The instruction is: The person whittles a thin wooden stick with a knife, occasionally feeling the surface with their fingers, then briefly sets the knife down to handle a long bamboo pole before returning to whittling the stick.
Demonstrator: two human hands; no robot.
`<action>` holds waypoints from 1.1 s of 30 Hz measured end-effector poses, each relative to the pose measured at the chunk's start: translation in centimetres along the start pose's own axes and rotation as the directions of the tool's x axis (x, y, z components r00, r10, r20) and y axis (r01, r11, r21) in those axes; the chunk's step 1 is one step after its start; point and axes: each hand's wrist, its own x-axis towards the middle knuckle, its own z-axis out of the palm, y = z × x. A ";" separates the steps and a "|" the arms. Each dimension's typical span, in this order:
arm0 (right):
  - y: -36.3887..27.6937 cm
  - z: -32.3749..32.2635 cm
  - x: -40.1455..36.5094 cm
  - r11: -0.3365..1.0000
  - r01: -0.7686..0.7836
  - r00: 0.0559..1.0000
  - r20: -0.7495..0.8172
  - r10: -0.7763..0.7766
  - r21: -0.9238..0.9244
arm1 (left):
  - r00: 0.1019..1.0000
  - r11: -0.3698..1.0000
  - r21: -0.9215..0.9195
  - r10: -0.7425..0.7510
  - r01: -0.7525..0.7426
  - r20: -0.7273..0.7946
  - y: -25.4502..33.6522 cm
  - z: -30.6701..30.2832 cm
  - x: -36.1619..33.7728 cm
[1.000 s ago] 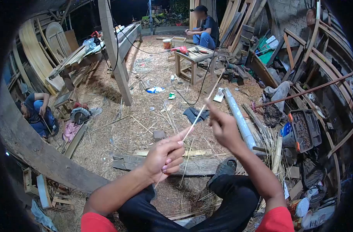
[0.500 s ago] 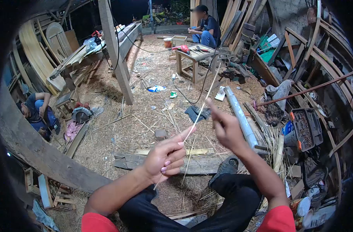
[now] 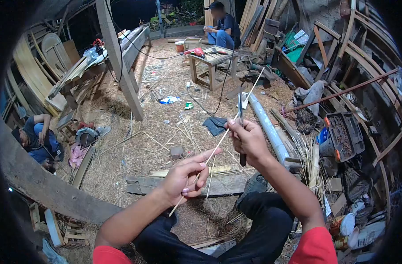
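Note:
A long, thin bamboo stick (image 3: 219, 141) slants up and away to the right in front of me. My left hand (image 3: 183, 178) is closed around its lower part, with the forefinger stretched along it. In my right hand (image 3: 249, 140) is a knife (image 3: 240, 103), gripped upright, its narrow blade pointing up and its dark handle end showing below the fist. The right thumb and fingertips sit right at the stick, and the blade overlaps the stick's upper part in this view.
A thick plank (image 3: 227, 186) lies before my feet, with thin sticks scattered over the shavings. Ahead stands a small wooden table (image 3: 212, 59) with a red power tool (image 3: 197, 52); a person (image 3: 223, 28) sits behind it. Another person (image 3: 38, 138) crouches left, near a circular saw (image 3: 87, 135).
My right hand has come down and turned more upright beside the stick, and the knife now shows plainly. My left hand keeps its hold. The view has shifted slightly.

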 end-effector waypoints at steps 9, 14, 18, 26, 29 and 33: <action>0.2 2.8 -2.0 0.485 0.552 0.791 0.241 -0.563 -0.679 | 0.989 0.944 -0.295 0.139 -0.148 -0.050 0.8 -2.2 1.2; 1.3 3.7 -3.4 0.173 0.660 0.712 0.534 -0.455 -0.732 | 0.983 0.889 -0.442 0.165 -0.115 0.076 1.2 -2.0 0.7; 1.5 3.4 -2.9 0.112 0.679 0.684 0.570 -0.455 -0.726 | 0.980 0.851 -0.513 0.182 -0.113 0.086 1.0 -1.3 -0.2; 0.4 1.9 -0.9 0.111 0.582 0.699 0.425 -0.575 -0.806 | 0.985 0.925 -0.356 0.161 -0.129 0.061 0.8 -0.3 -1.0; 0.0 2.3 -1.7 0.189 0.582 0.732 0.409 -0.545 -0.791 | 0.983 0.935 -0.317 0.179 -0.156 0.044 0.7 -0.4 -0.8; 0.1 2.7 -2.6 0.222 0.573 0.757 0.406 -0.512 -0.789 | 0.991 0.937 -0.325 0.135 -0.127 0.000 0.7 0.0 -1.1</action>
